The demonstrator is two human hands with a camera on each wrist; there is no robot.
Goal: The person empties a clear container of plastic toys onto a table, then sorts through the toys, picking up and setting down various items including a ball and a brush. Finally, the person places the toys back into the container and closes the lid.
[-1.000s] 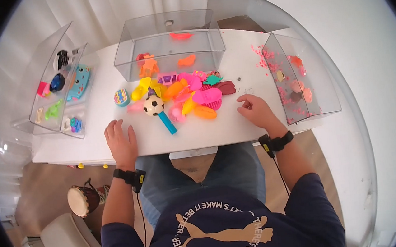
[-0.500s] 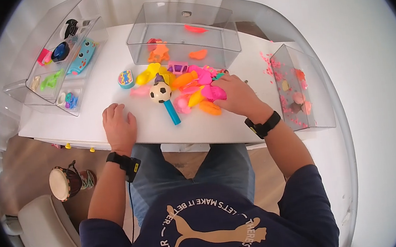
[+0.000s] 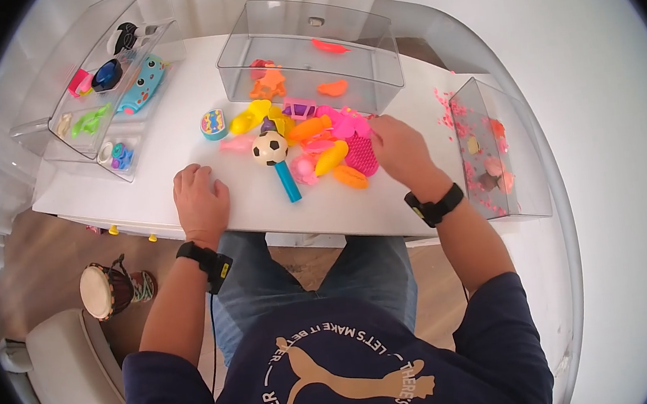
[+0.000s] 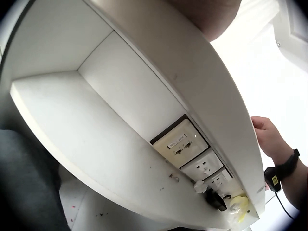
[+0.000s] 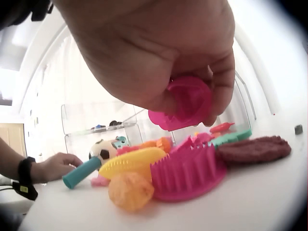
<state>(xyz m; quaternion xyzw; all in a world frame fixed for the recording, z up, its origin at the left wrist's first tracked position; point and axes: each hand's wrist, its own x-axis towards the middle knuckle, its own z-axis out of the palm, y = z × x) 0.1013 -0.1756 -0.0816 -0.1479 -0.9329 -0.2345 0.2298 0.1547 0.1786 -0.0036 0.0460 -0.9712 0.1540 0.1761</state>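
Note:
My right hand (image 3: 402, 148) pinches a hollow bright-pink plastic piece (image 5: 185, 103), held above the toy pile. Under it lies a magenta bristled piece (image 5: 187, 175), beside a yellow ridged piece (image 5: 130, 161) and an orange piece (image 5: 131, 191). A flat maroon dough-like lump (image 5: 255, 150) and a green piece (image 5: 233, 138) lie to the right of these in the right wrist view. My left hand (image 3: 202, 198) rests on the table near its front edge, holding nothing. A soccer-ball toy (image 3: 269, 149) with a teal handle lies at the pile's front left.
A clear bin (image 3: 312, 78) with red and orange toys stands behind the pile. At the left a clear divided box (image 3: 138, 142) holds several toys; at the right stands another bin (image 3: 501, 146) among pink crumbs. A blue patterned tub (image 3: 213, 124) sits left of the pile.
My right hand has moved from the table's right side to the pile and lifted the pink piece, uncovering the magenta bristles. My left hand stays on the table. The head view has shifted.

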